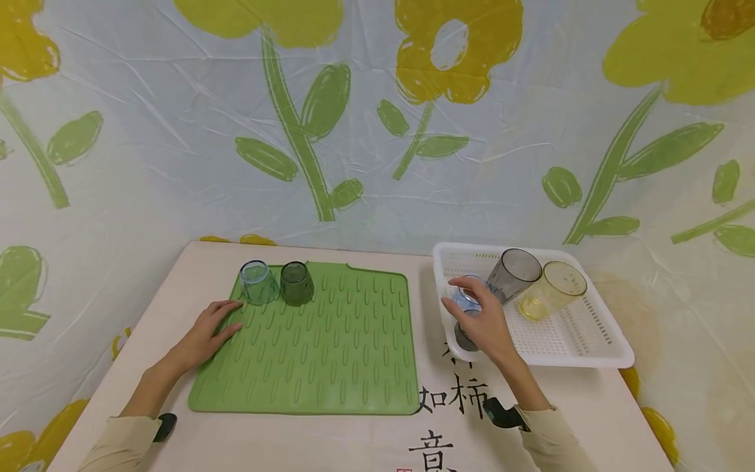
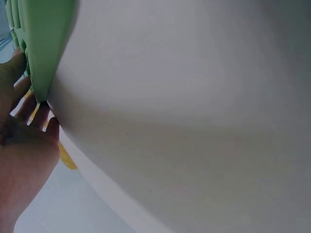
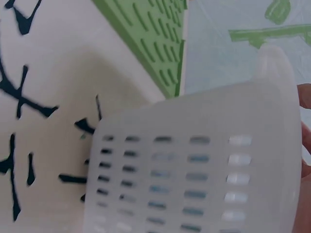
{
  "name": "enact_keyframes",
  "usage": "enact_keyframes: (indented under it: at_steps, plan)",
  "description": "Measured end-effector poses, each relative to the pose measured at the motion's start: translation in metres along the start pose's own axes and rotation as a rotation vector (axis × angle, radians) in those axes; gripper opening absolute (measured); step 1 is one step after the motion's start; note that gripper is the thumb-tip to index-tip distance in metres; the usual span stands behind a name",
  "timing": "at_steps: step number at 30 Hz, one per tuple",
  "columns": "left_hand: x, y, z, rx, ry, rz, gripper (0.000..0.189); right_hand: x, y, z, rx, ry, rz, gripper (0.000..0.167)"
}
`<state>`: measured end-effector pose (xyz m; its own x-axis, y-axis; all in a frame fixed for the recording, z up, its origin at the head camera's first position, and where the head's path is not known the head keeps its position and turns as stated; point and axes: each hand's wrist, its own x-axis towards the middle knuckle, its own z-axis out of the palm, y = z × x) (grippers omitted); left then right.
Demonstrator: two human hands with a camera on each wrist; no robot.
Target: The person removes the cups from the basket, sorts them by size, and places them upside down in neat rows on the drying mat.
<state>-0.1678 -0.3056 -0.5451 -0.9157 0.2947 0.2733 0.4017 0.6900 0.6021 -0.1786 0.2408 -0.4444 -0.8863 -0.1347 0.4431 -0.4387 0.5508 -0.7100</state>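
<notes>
Right grip [image 1: 485, 322] is over the near-left part of the white basket [image 1: 590, 362], thumb and finger curved apart around the blue glass [image 1: 467, 301] in there. From my feed I can't tell whether it's actually pinching that glass; the basket wall blocks the right wrist view. Left grip [image 1: 203, 333] is loose, fingers relaxed along the left edge of the green mat [image 1: 330, 354], holding no glass.

What worries me: the blue glass is boxed in. There's a small dark glass [image 1: 463, 337] just beside it, partly under my hand, and the tall grey glass [image 1: 513, 276] is close on the other side, with the tall yellow glass [image 1: 551, 292] past that. A sideways pull could knock one into another, and the tall ones look tippy to me. Lift too low and I'd guess it clips the basket rim. Smooth sides could slip too if the pinch is only fingertips.

Over on the mat, a second blue glass [image 1: 257, 290] and a dark tumbler [image 1: 297, 288] sit side by side near the far-left corner. Left fingertips are near that blue one, so a careless twitch could bump it or drag the mat across the table [image 1: 295, 442].
</notes>
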Motion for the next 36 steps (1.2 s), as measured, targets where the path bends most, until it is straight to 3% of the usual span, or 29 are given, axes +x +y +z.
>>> enact_keyframes:
  at_steps: [9, 19, 29, 36]
  plan:
    - [-0.001, 0.001, -0.001, -0.014, -0.022, -0.033, 0.047, -0.019, 0.013, -0.018, -0.068, 0.030, 0.028, 0.046]
    - [-0.002, 0.000, 0.000, -0.017, -0.015, -0.026, 0.047, -0.028, 0.016, -0.032, -0.127, -0.079, 0.166, 0.071]
    - [0.000, -0.001, 0.000, -0.021, -0.012, -0.027, 0.047, -0.025, 0.015, -0.042, -0.222, -0.291, 0.280, 0.089]
    - [-0.001, -0.001, 0.000, -0.037, -0.013, -0.007, 0.046, -0.019, 0.015, -0.046, -0.224, -0.474, 0.389, 0.085]
